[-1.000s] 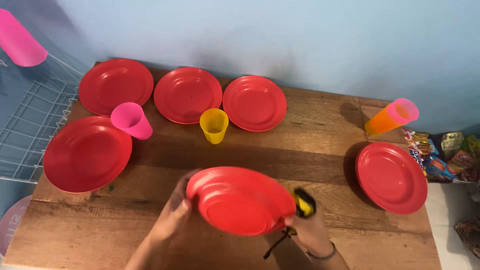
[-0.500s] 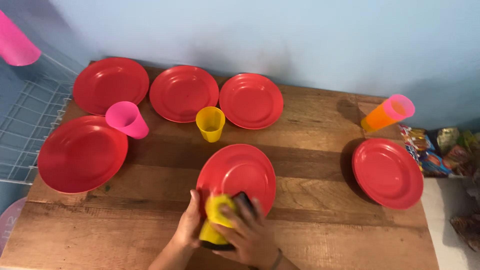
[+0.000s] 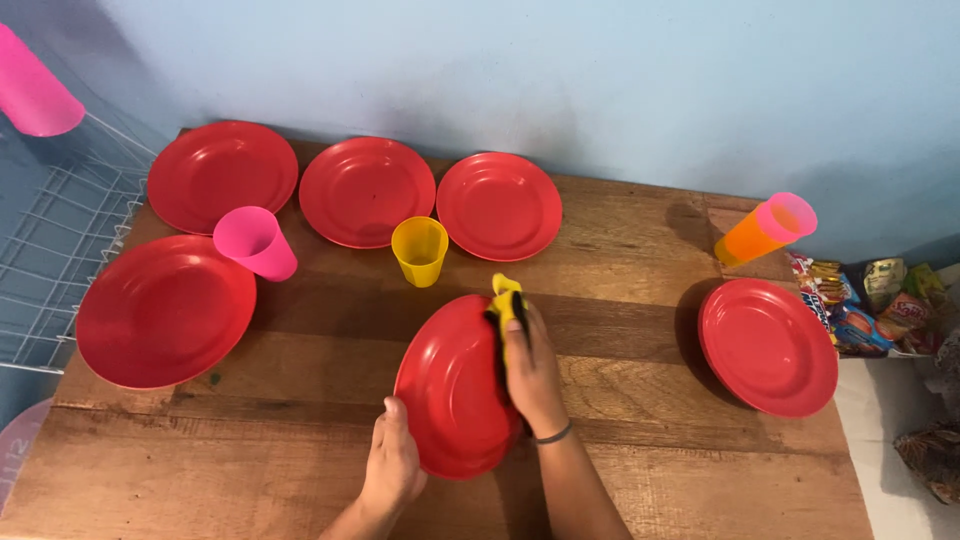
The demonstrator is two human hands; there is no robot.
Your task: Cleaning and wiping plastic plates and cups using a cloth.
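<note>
The left hand (image 3: 392,465) grips the near rim of a red plate (image 3: 450,385); the right hand (image 3: 532,372) presses a yellow sponge (image 3: 505,300) on its far edge. A yellow cup (image 3: 420,251) stands just behind, on the wooden table (image 3: 620,290).

The right hand (image 3: 532,372) has slid the yellow sponge (image 3: 506,298) to the red plate (image 3: 455,390)'s far edge.

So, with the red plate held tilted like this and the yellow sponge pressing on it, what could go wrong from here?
1. The left hand grips the round red plastic plate only at its lower rim; pressure from the right hand with the yellow sponge might make it slip.
2. The yellow plastic cup stands upright close behind the sponge; a longer stroke could tip it over.
</note>
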